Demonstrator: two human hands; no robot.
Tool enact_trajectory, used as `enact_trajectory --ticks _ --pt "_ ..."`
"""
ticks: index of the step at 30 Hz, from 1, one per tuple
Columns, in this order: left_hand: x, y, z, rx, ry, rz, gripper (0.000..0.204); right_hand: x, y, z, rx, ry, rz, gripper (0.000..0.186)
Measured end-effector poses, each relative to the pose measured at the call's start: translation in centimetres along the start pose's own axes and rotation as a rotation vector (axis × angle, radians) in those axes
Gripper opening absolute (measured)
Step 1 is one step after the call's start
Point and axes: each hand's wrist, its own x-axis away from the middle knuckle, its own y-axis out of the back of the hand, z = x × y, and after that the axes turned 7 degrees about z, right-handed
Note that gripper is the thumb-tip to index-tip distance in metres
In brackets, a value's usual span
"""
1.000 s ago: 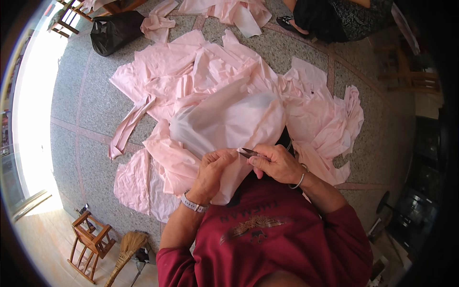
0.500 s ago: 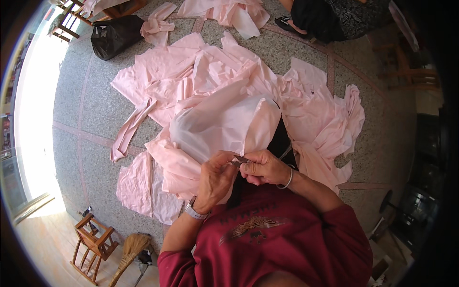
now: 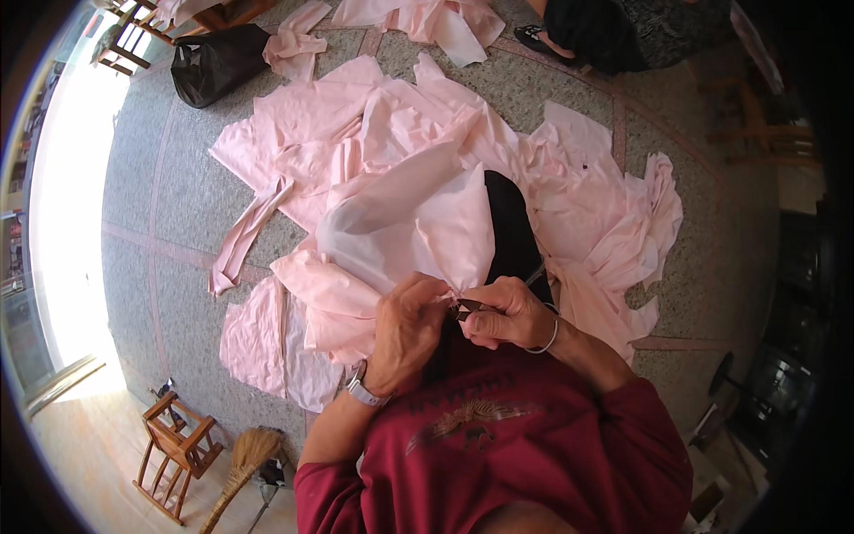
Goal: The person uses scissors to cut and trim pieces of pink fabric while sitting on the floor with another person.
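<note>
A thin pale pink cloth (image 3: 449, 218) is draped over my lap, its near edge gathered up at my fingers. My left hand (image 3: 405, 329) is closed, pinching that edge between thumb and fingertips. Close beside it on the right, my right hand (image 3: 511, 316) is closed around small dark thread snips (image 3: 469, 305). Their short blades point left at the pinched cloth, right by my left fingertips. What exactly lies between the blades is too small to make out. My black-clad right leg (image 3: 514, 218) shows beside the cloth.
Pink cloth pieces (image 3: 311, 116) lie spread over the speckled floor (image 3: 178, 303). A black plastic bag (image 3: 218, 64) sits at the far left. Another person's sandalled foot (image 3: 544, 43) is at the far right. A small wooden chair (image 3: 178, 445) and a straw broom (image 3: 249, 458) are near left.
The cloth's right side has shifted left, uncovering more of my black-clad leg. My right hand has moved slightly right with the snips, and the blades show more clearly.
</note>
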Motion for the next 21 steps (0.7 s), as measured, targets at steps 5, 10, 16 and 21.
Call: enact_trajectory --ticks 5,10,16,21 --pt "-0.4 0.0 0.8 -0.139 0.051 0.022 0.01 2.0 0.5 3.4 -0.32 0.371 0.079 0.023" --pt "0.7 0.2 2.2 0.235 0.194 0.032 0.011 2.6 3.2 5.3 -0.307 0.393 -0.161 0.025" --pt "0.4 0.9 1.9 0.321 0.282 0.058 0.012 0.7 1.6 2.8 0.508 -0.008 -0.325 0.021" --pt "0.6 1.2 2.0 0.332 0.306 0.078 0.008 -0.9 0.3 2.1 0.609 -0.04 -0.261 0.023"
